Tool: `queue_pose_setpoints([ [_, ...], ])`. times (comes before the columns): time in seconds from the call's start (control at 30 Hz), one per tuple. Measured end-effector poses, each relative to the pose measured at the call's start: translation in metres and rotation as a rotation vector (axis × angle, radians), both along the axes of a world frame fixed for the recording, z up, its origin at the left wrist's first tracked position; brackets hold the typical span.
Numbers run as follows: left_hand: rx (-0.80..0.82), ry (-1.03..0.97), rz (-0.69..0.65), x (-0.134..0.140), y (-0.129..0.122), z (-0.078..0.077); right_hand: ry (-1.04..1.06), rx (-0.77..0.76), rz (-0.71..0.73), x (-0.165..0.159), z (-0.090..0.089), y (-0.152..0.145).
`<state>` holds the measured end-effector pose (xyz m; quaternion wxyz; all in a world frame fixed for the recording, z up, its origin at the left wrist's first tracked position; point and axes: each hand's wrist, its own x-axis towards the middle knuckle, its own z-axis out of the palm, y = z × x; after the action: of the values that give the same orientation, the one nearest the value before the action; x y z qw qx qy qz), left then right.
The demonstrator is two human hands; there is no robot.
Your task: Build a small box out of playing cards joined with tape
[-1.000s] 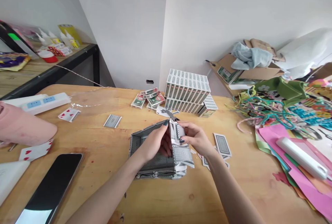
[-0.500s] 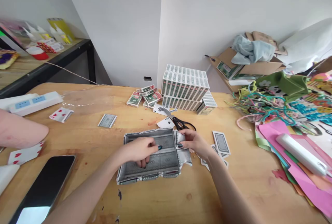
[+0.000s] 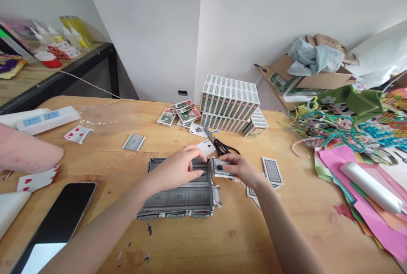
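A shallow tray made of grey-backed playing cards (image 3: 178,197) lies in front of me, a torn-looking flap at its right side. My left hand (image 3: 181,167) hovers over its far half, thumb and forefinger apart near the right wall, holding nothing that I can see. Just beyond that wall, my right hand (image 3: 243,170) pinches a folded playing card (image 3: 221,168), patterned back up. Black-handled scissors (image 3: 226,149) rest behind the right hand, by a loose two of spades card (image 3: 206,147). More cards (image 3: 272,170) lie to its right.
Card boxes (image 3: 229,100) are stacked at the back, with a smaller pile (image 3: 181,113) left of them. A phone (image 3: 60,219) and power strip (image 3: 47,119) are at left, beside another person's arm (image 3: 30,149). Coloured paper (image 3: 365,197), a glue gun-like white tool (image 3: 370,187) and yarn (image 3: 330,125) fill the right.
My left hand has risen from inside the tray toward its far right corner. The card piece in my right hand has come up level, and the tray has shifted slightly left.
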<state>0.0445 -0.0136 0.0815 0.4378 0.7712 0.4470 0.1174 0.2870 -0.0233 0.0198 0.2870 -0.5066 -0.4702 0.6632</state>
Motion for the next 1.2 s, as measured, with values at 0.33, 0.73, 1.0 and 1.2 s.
queue_pose_setpoints([
  [0.33, -0.242, -0.141, -0.016, 0.025, 0.009, -0.021, -0.099, 0.019, -0.044, -0.007, 0.008, -0.008],
  [0.73, -0.090, -0.148, -0.022, 0.029, 0.009, -0.043, -0.195, 0.035, 0.015, -0.010, 0.014, -0.012],
  [1.0, -0.058, -0.115, -0.052, 0.027, 0.010, -0.042, -0.311, -0.005, -0.014, -0.019, 0.017, -0.009],
  [1.2, -0.065, -0.118, -0.060, 0.028, 0.010, -0.040, -0.258, -0.084, -0.050, -0.026, 0.020, -0.004],
])
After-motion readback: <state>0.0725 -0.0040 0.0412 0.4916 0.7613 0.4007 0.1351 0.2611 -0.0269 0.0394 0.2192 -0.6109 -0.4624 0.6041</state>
